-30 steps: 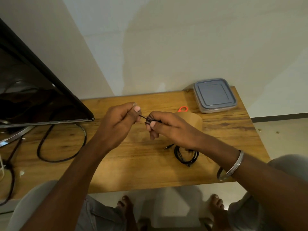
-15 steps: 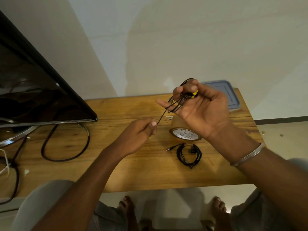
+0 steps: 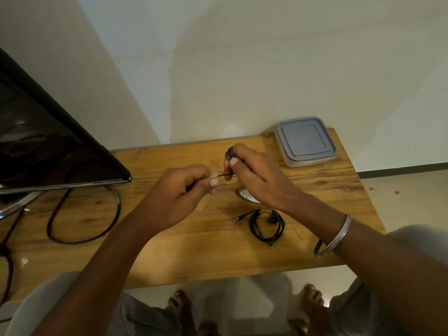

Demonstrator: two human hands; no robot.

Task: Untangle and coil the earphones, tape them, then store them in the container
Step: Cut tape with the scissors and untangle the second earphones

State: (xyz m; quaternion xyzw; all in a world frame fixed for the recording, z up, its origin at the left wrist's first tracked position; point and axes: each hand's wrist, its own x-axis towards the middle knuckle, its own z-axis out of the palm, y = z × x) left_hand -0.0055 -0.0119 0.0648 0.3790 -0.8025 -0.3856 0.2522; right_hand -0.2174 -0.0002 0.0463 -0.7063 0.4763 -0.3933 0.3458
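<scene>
My right hand [image 3: 252, 173] grips a small bundle of black earphone cable [image 3: 229, 153] above the wooden table [image 3: 169, 251]. A short taut stretch of that cable [image 3: 226, 175] runs left to my left hand [image 3: 184, 190], which pinches its end between thumb and fingers. A second pair of black earphones [image 3: 266, 226] lies coiled on the table, its jack pointing left. A roll of brown tape [image 3: 247, 196] sits mostly hidden under my right hand. The lidded plastic container [image 3: 305, 141] stands at the table's back right corner.
A dark monitor [image 3: 48, 146] stands at the left, with a thick black cable [image 3: 82, 214] looping over the table below it. The table's front edge is near my knees; my bare feet show on the floor beneath.
My right hand came down from its raised position with the bundle to just above the table. My left hand rose slightly and closed in, so the cable span between them is shorter.
</scene>
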